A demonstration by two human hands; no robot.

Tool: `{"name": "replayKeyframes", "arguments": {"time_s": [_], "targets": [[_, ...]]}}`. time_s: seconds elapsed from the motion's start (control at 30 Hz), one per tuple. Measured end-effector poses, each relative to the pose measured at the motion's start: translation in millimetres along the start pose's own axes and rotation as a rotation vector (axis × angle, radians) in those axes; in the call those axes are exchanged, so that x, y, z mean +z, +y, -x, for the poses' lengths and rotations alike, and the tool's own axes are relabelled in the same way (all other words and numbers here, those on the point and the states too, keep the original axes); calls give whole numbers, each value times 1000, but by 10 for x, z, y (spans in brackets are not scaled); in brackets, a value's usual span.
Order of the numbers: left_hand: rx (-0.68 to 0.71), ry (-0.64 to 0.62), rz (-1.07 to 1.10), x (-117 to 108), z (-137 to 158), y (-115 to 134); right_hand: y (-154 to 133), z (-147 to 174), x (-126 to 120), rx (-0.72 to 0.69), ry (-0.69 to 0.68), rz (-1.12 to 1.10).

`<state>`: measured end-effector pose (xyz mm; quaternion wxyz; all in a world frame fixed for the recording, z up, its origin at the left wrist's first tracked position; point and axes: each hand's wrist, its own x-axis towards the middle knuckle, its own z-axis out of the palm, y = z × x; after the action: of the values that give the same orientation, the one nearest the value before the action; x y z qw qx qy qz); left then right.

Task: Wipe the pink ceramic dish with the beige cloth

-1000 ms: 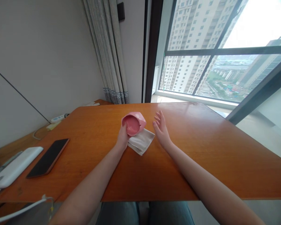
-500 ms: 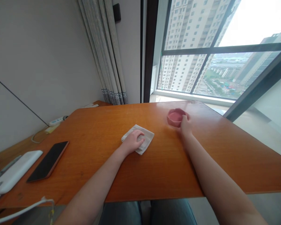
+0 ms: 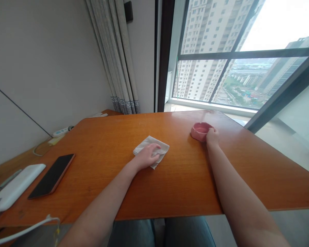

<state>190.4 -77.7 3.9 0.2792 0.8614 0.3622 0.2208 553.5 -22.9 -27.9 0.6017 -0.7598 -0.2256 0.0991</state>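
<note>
On the wooden table (image 3: 105,144) lies a folded white cloth (image 3: 149,140), with my left hand (image 3: 146,156) on top of it. The fingers are curled down onto the cloth, and the palm side is hidden. Farther right, my right hand (image 3: 213,137) grips the near right rim of a pink ashtray (image 3: 201,131), a round dish with a notched, wavy edge. The ashtray is upright at the table surface; whether its base touches the wood I cannot tell.
Along the left side lie a dark phone (image 3: 53,176), a white flat device (image 3: 18,187) and a power strip (image 3: 61,131). A white cable (image 3: 28,231) crosses the near left corner. A window (image 3: 221,79) stands beyond the far edge.
My right hand has moved the pink ashtray to the right and slightly nearer. My left hand stays on the cloth in nearly the same place, its fingers shifted slightly.
</note>
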Motion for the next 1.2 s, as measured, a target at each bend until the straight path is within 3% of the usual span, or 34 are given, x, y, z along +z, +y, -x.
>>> {"name": "replayKeyframes", "arguments": {"time_s": [0.1, 0.23, 0.3, 0.4, 0.47, 0.53, 0.6, 0.67, 0.73, 0.8, 0.9, 0.97, 1.03, 1.1, 1.13, 1.2], "targets": [[-85, 140, -39, -19, -43, -41, 28, -24, -42, 7, 14, 61], [-161, 226, -6, -27, -64, -140, 66, -35, -79, 29, 25, 135], [-169, 217, 49, -39, -51, -161, 64, -29, -94, 34, 19, 164], [-69, 61, 49, -62, -22, -126, -38, 54, -116, 10, 56, 189], [-10, -11, 25, -65, -11, -71, -201, 224, -119, -138, 119, 198], [-15, 40, 82, -59, -15, -18, -412, 532, -100, -470, 112, 185], [-81, 224, 253, -57, -30, 1, -601, 979, -53, -727, -64, 78], [-165, 505, 449, -76, -52, -39, -701, 1502, 12, -881, -407, -32], [-236, 804, 557, -122, -74, -144, -691, 1983, 76, -930, -833, 7], [-295, 1044, 585, -196, -88, -302, -611, 2295, 122, -933, -1063, 235], [-431, 1241, 633, -333, -87, -561, -503, 2322, 157, -934, -1128, 579], [-540, 1335, 644, -420, -72, -680, -490, 2123, 168, -907, -1089, 707], [-540, 1427, 521, -478, -53, -717, -512, 1895, 172, -874, -1071, 740], [-389, 1427, 299, -485, -43, -672, -545, 1741, 174, -855, -1084, 700], [-293, 1344, 210, -465, -42, -630, -558, 1705, 175, -842, -1090, 669], [-139, 1000, 117, -376, -50, -539, -571, 1701, 184, -816, -1072, 623]]}}
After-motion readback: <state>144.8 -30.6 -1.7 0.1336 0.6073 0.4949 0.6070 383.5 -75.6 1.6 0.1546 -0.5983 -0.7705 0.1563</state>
